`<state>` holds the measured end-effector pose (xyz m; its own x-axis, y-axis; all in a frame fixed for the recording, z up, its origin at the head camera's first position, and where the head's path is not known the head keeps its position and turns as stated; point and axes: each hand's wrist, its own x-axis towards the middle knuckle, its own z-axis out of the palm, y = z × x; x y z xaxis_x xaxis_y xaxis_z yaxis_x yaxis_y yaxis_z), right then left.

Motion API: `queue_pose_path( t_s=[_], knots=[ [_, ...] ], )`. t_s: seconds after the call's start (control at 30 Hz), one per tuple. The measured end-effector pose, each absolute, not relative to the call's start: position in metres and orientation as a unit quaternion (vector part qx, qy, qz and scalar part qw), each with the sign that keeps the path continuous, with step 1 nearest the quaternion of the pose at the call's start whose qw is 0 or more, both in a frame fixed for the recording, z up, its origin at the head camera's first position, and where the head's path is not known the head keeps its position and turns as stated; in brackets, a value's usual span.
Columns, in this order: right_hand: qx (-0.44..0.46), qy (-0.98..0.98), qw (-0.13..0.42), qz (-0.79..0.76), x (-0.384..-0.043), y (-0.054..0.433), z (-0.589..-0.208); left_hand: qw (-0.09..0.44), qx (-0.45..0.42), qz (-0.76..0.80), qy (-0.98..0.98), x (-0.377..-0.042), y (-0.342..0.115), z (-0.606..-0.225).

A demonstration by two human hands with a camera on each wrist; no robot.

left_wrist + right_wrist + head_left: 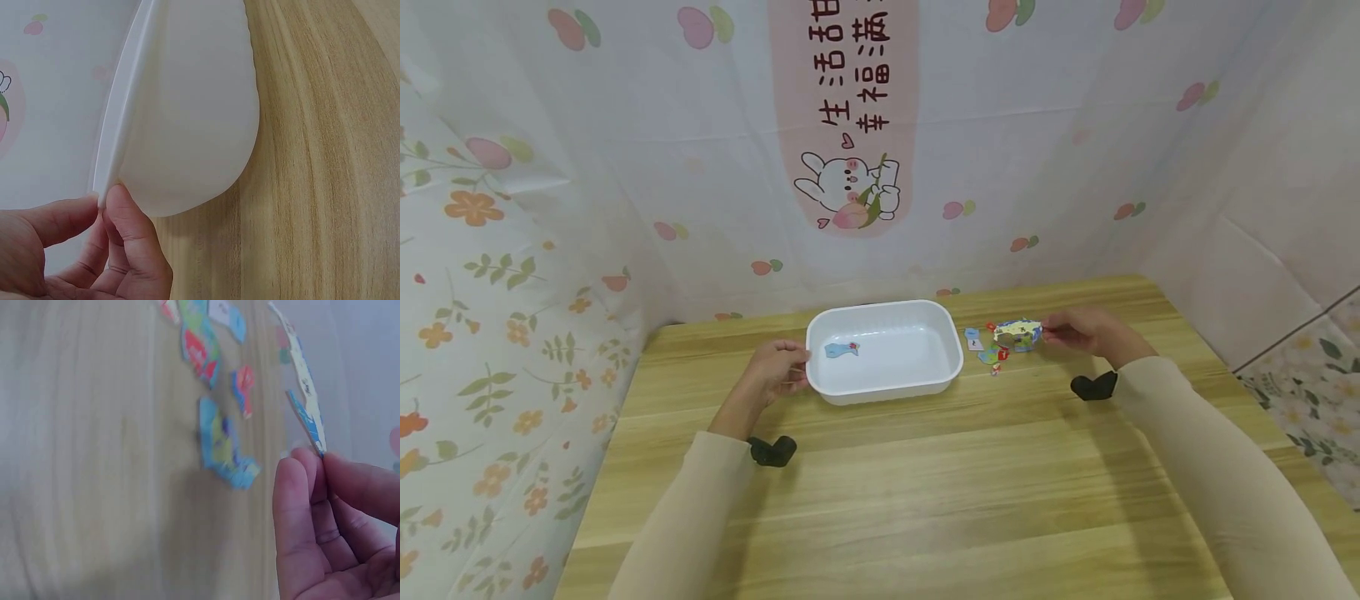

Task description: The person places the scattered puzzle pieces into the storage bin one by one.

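My left hand (772,369) pinches the left rim of a white rectangular tray (895,358) between thumb and fingers. The left wrist view shows the rim of the tray (187,112) gripped at its edge. Inside the tray, toward the left, lies a small blue cutout piece (841,349) with a red spot. Over to the right, my right hand (1093,332) holds a thin, flat cutout (306,381), pale yellow with blue edges, by its end between thumb and fingers. Below it lie a blue-and-yellow piece (215,440) and a red-and-blue piece (244,387), slightly blurred.
More cutouts lie on the wooden table (887,500) right of the tray, among them a blue-and-white piece (973,339) and a green-and-red piece (199,347). A printed cloth (700,167) hangs behind the table's back edge.
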<state>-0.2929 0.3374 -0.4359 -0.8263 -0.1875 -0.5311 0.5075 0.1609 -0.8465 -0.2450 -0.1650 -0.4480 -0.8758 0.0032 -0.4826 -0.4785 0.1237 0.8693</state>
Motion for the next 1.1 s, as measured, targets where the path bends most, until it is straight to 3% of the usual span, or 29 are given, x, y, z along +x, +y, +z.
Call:
queue_pose_path(
  t_s=[0.37,1.1],
  knots=[
    [0.12,0.717,0.231,-0.646,-0.3,0.311,-0.416,0.19,-0.176,0.637,0.726,-0.247,-0.166,-0.451],
    [0.063,0.698,0.268,-0.661,-0.303,0.26,-0.397,0.191,-0.165,0.638,0.727,-0.245,-0.165,-0.446]
  ],
)
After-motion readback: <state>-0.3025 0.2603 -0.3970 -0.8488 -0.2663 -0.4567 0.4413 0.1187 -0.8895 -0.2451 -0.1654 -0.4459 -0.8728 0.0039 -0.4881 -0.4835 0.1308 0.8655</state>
